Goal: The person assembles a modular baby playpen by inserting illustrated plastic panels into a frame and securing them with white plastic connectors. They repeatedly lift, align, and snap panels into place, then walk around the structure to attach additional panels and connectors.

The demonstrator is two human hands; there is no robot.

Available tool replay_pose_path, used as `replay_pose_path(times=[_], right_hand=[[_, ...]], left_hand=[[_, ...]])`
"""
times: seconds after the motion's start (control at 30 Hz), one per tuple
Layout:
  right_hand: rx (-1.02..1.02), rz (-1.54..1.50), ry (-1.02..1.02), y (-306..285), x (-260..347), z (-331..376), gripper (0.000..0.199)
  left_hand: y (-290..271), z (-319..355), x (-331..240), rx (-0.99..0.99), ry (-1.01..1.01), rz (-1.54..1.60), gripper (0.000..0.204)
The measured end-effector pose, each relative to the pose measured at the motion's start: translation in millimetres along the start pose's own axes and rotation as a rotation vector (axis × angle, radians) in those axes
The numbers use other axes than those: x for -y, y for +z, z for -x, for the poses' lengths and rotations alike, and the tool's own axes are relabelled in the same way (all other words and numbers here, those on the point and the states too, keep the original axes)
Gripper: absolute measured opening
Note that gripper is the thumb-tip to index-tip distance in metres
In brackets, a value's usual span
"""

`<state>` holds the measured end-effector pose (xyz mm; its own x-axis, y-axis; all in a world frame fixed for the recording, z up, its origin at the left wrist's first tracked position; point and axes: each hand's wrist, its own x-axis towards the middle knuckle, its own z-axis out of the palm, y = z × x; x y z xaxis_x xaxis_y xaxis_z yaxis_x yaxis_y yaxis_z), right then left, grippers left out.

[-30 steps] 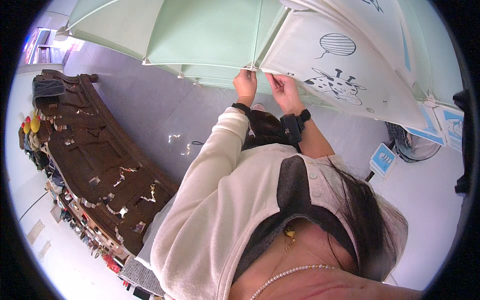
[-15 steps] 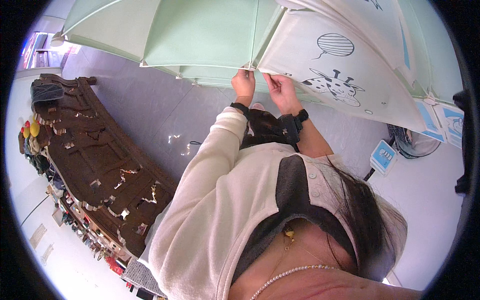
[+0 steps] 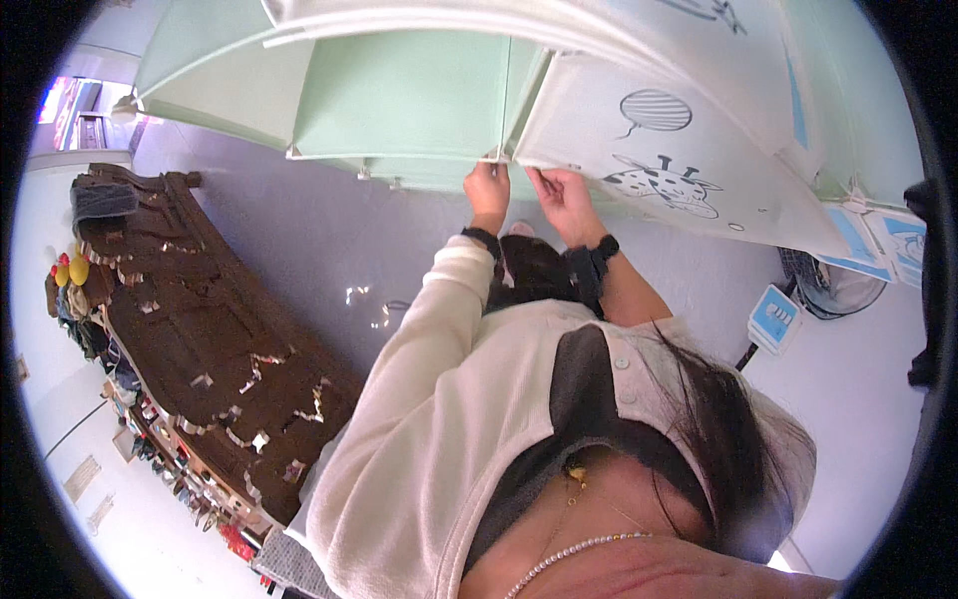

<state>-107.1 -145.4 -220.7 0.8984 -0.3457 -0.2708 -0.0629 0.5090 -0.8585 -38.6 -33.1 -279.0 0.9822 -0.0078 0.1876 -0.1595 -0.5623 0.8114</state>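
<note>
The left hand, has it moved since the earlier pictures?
No: judged against the dark wooden bench, the left hand shows no clear shift; its fingertips stay at the white corner connector on the green panel.

A carved dark-brown wooden bench runs along the left, a grey cloth draped over its far end. Behind it stretches a row of small clutter, with yellow round things near the far end and something red near the other. Pale sheets hang on the white wall. Bright reflections and a thin dark loop show on the grey floor.
</note>
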Motion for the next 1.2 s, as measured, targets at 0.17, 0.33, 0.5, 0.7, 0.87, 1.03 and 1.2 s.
replay_pose_path(times=[0.17, 0.33, 0.5, 0.7, 0.87, 1.03, 1.2], right_hand=[[0.087, -0.082, 0.108, -5, 8, 3, 0.016], [-0.038, -0.537, 0.372, -2, 21, 9, 0.026], [0.091, -0.759, 0.428, 15, 16, 11, 0.033], [-0.025, -0.717, 0.309, 22, 7, 10, 0.032], [-0.092, -0.776, 0.312, 19, 12, 11, 0.03], [-0.041, -0.811, 0.299, 28, 8, 12, 0.026], [-0.008, -0.784, 0.291, 33, 2, 11, 0.02]], left_hand=[[-10, -3, -3, 0.044, -0.011, 0.107, 0.021], [-72, 5, -21, 0.306, 0.035, 0.023, 0.019], [-142, 4, -77, 0.134, 0.275, 0.2, 0.01], [-184, -23, -138, -0.019, 0.545, 0.342, 0.009], [-176, -28, -150, 0.132, 0.435, 0.341, 0.013], [-165, -57, -174, -0.023, 0.376, 0.505, 0.035], [-163, -87, -226, -0.066, 0.573, 0.834, 0.047]])
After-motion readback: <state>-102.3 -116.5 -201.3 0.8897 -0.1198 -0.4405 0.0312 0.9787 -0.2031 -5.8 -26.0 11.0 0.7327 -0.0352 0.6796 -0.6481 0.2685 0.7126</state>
